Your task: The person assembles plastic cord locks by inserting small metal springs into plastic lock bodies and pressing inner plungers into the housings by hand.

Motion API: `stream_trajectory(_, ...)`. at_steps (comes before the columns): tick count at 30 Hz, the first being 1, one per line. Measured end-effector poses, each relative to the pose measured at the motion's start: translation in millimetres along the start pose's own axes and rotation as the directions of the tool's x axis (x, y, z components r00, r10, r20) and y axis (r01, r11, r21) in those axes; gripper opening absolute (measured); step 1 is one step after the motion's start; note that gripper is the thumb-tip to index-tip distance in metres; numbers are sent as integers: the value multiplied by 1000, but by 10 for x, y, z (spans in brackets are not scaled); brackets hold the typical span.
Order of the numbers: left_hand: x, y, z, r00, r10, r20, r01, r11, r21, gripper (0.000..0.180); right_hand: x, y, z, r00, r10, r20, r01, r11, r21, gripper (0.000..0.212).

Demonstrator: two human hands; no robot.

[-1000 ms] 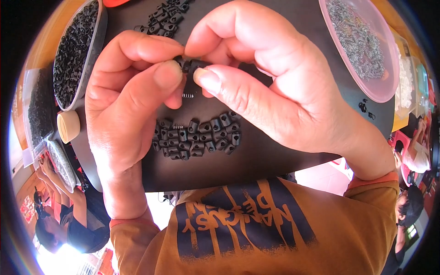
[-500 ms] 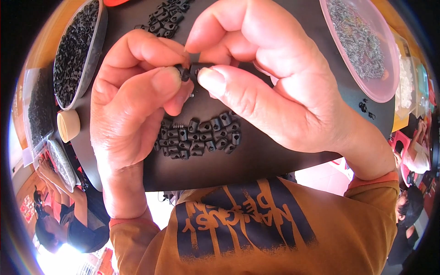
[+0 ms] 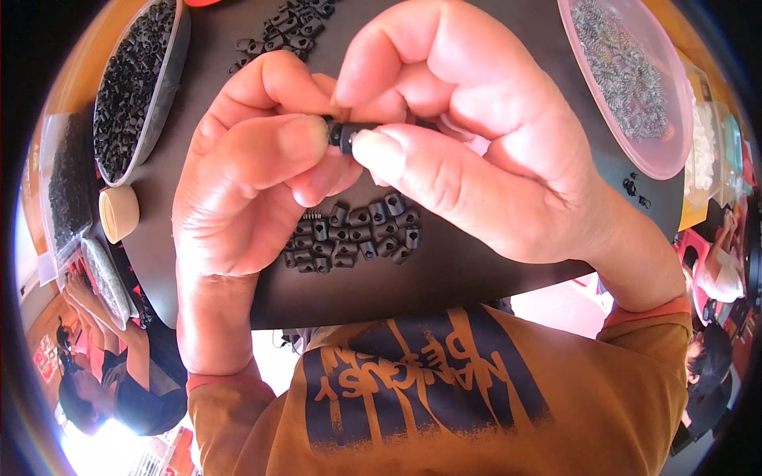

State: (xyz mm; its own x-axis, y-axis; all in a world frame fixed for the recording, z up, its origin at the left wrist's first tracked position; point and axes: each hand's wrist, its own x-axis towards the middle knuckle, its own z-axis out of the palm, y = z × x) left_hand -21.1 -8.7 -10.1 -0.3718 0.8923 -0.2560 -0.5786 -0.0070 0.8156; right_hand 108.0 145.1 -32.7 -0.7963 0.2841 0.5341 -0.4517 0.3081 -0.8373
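Between my fingertips, over the dark table, is a small black plastic cord lock (image 3: pixel 346 136). My left hand (image 3: pixel 238 170) pinches its left end between thumb and fingers. My right hand (image 3: pixel 492 151) is closed on the other end, its thumb pressing against the black barrel. Fingers cover most of the piece, so how far its parts are pushed together cannot be seen. Just below my hands lies a cluster of black cord lock barrels (image 3: pixel 359 235) with holes in them. A small metal spring (image 3: pixel 312 215) lies at that cluster's upper left edge.
More black cord locks (image 3: pixel 287 30) lie at the far side of the table (image 3: pixel 468 289). A tub of small black parts (image 3: pixel 135 91) stands left, near a beige roll (image 3: pixel 119 214). At right are a pink tub (image 3: pixel 675 155) of springs and some loose black bits (image 3: pixel 631 186). Other people sit at both sides.
Both hands have shifted slightly, the left one rightward. The black piece between them has turned a little, and its two ends look closer together.
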Motion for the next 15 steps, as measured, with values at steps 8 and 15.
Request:
stream_trajectory(8, 2, -2, 50, 989, 148, -9, -141, 958, 250, 16, -20, -34, 16, 1000, -12, -3, 12, 999, -32, 22)
stream_trajectory(15, -63, -41, 100, 879, 458, 131, -402, 565, 721, 10, 6, -37, 63, 1000, -15, 4, 15, 999, -52, 22)
